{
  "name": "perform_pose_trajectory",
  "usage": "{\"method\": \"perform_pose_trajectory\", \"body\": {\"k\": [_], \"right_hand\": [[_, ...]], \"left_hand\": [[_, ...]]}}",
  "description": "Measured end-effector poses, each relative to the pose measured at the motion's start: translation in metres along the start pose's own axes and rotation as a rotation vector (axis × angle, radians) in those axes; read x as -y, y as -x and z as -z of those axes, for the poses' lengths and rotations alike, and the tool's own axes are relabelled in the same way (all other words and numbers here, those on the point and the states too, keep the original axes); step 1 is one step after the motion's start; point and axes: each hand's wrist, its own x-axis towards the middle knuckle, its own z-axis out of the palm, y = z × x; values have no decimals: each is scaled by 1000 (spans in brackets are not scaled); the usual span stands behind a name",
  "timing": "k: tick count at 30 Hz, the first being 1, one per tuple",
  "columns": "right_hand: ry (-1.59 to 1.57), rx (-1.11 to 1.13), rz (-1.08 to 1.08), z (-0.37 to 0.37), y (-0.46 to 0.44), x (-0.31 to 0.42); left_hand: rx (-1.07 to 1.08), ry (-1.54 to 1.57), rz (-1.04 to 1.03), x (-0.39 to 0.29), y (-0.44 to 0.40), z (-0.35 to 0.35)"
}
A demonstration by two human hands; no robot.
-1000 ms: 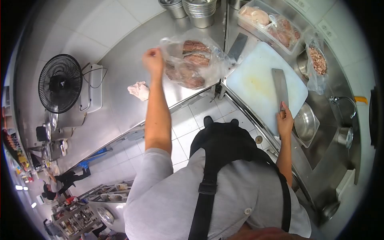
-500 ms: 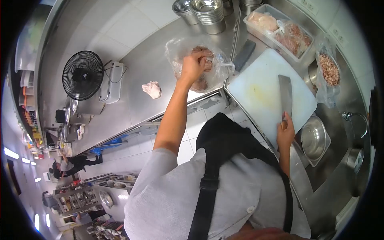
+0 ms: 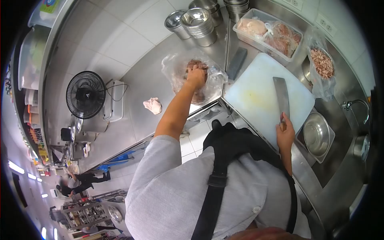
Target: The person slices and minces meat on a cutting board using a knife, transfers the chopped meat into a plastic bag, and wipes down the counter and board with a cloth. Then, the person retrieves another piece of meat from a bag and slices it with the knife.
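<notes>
My left hand [image 3: 196,77] reaches into a clear plastic bag [image 3: 170,66], its fingers curled over dark reddish-brown meat [image 3: 197,63]; the fingertips are partly hidden. More of the meat shows below the wrist. With my right hand [image 3: 285,133] I grip the handle of a broad-bladed knife [image 3: 281,94], whose blade lies over the white cutting board [image 3: 244,90]. A pale piece of raw meat or skin [image 3: 153,105] lies on the steel counter, left of the bag.
Behind the board stand a clear tub [image 3: 262,45] of bagged meat and a bag of diced meat [image 3: 322,64]. A dark grey block [image 3: 237,63] lies beside the board. Stacked steel bowls [image 3: 199,28], a steel pan [image 3: 316,134], a tap [image 3: 348,105] and a fan [image 3: 86,95] surround the work area.
My left hand has turned and lowered onto the meat, its fingers now over the top of it. My right hand keeps the knife over the board. The whole view has shifted slightly.
</notes>
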Motion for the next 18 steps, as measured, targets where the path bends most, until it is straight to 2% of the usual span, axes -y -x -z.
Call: {"method": "perform_pose_trajectory", "body": {"k": [8,11,14,17,18], "right_hand": [[3,31,-90,2,0,13],[27,33,-66,1,0,2],[104,35,4,4,0,9],[97,35,16,4,-1,3],[92,43,3,4,-3,1]], "left_hand": [[-47,-180,-89,5,1,-16],[-248,-43,-61,14,8,4],[-150,181,178,35,9,35],[-374,431,239,81,5,18],[-381,459,212,86,12,26]]}}
